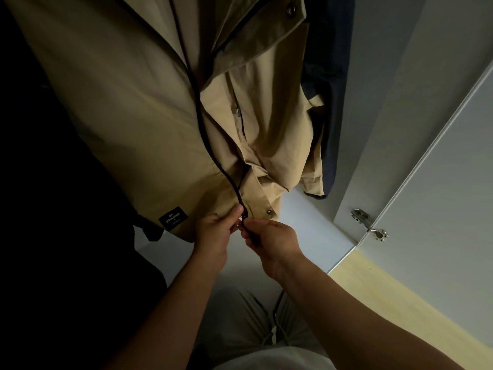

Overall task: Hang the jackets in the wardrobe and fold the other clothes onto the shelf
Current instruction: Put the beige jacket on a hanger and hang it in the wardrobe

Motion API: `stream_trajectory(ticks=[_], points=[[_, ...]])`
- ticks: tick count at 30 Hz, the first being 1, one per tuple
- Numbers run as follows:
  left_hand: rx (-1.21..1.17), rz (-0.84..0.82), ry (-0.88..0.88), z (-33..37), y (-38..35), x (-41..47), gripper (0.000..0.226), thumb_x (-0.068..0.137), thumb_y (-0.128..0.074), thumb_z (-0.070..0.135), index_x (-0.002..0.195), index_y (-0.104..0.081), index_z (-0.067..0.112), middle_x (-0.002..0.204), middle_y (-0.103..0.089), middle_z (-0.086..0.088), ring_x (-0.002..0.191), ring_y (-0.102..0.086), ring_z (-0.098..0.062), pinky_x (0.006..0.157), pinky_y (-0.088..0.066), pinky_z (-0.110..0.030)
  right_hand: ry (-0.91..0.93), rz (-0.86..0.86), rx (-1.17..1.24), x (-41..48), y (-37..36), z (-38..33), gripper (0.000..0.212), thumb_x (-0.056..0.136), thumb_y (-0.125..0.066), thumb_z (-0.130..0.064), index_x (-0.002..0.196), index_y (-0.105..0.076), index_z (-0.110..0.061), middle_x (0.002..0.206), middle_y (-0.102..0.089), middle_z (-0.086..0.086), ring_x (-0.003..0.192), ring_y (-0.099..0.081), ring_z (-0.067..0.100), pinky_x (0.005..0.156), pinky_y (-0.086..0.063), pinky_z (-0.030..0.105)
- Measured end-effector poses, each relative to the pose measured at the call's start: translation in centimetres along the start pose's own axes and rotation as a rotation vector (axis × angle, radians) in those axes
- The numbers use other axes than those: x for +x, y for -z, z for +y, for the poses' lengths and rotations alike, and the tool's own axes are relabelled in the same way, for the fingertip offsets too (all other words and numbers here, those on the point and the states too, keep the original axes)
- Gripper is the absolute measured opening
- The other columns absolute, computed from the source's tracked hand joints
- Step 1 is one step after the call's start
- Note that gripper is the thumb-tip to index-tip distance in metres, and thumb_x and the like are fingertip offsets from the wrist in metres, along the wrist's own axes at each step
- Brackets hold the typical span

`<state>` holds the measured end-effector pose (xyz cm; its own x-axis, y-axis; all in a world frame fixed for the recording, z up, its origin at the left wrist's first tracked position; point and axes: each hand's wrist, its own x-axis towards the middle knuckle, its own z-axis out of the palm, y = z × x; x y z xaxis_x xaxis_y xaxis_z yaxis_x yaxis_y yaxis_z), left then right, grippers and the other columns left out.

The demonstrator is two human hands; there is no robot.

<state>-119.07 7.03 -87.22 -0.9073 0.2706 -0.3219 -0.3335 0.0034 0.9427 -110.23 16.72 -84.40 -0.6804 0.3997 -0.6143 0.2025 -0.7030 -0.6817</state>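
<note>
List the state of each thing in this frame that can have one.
Tan jacket: hanging, front unzipped.
Navy garment: hanging beside the jacket.
Wardrobe door: open.
Left hand: pinches the jacket beside the zipper end.
Right hand: pinches the zipper end.

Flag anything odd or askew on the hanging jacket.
The jacket hangs unzipped, one front panel bunched in folds near the hem. The left hand and right hand pinch the zipper at its bottom. Nothing looks damaged.
</note>
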Motion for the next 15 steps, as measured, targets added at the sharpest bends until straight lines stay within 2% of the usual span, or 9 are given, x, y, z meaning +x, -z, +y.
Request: stream_trajectory(ticks=[3, 7, 8, 12, 15], points=[[0.073, 0.044, -0.028, 0.06, -0.05, -0.02, 0.021, 0.083, -0.08, 0.032, 0.084, -0.077, 0.011, 0.082, -0.077, -0.006, 0.087, -0.073, -0.025, 0.075, -0.054, -0.034, 0.001, 0.001, 0.01, -0.08, -0.13, 0.03, 0.005, 0.083, -0.076, 0.0, 0.086, -0.076, 0.003, 0.083, -0.076, 0.017, 0.066, -0.07, 0.02, 0.067, -0.059, 0.028], [0.195, 0.074, -0.079, 0.09, -0.1, -0.28, 0.021, 0.083, -0.08, 0.035, 0.073, -0.074, 0.017, 0.064, -0.073, 0.011, 0.063, -0.067, 0.0, 0.053, -0.048, -0.014, 0.007, 0.005, 0.009, -0.07, -0.26, -0.03, 0.008, 0.083, -0.076, -0.001, 0.089, -0.076, 0.004, 0.088, -0.076, 0.02, 0.07, -0.07, 0.021, 0.068, -0.059, 0.029], [0.213, 0.075, -0.089, 0.07, -0.04, -0.36, 0.023, 0.083, -0.08, 0.034, 0.07, -0.073, 0.016, 0.061, -0.071, 0.011, 0.06, -0.066, 0.002, 0.049, -0.046, -0.011, 0.007, 0.006, 0.01, -0.05, -0.25, -0.1, 0.009, 0.083, -0.077, -0.001, 0.09, -0.076, 0.005, 0.088, -0.076, 0.02, 0.07, -0.07, 0.021, 0.068, -0.059, 0.029], [0.237, 0.068, -0.08, 0.28, 0.08, -0.65, 0.026, 0.083, -0.08, 0.038, 0.075, -0.076, 0.014, 0.064, -0.072, 0.007, 0.07, -0.067, -0.01, 0.058, -0.045, -0.019, 0.01, 0.018, 0.011, 0.05, -0.41, -0.35, 0.008, 0.083, -0.077, -0.001, 0.089, -0.076, 0.005, 0.086, -0.076, 0.019, 0.068, -0.07, 0.02, 0.068, -0.059, 0.028], [0.191, 0.096, -0.061, 0.7, 0.31, -0.58, 0.023, 0.085, -0.077, 0.039, 0.076, -0.075, 0.018, 0.062, -0.07, 0.013, 0.066, -0.062, -0.005, 0.06, -0.042, -0.024, 0.019, 0.023, -0.002, 0.17, -0.6, -0.39, 0.007, 0.083, -0.077, 0.0, 0.088, -0.076, 0.004, 0.086, -0.076, 0.02, 0.067, -0.07, 0.021, 0.068, -0.059, 0.029]])
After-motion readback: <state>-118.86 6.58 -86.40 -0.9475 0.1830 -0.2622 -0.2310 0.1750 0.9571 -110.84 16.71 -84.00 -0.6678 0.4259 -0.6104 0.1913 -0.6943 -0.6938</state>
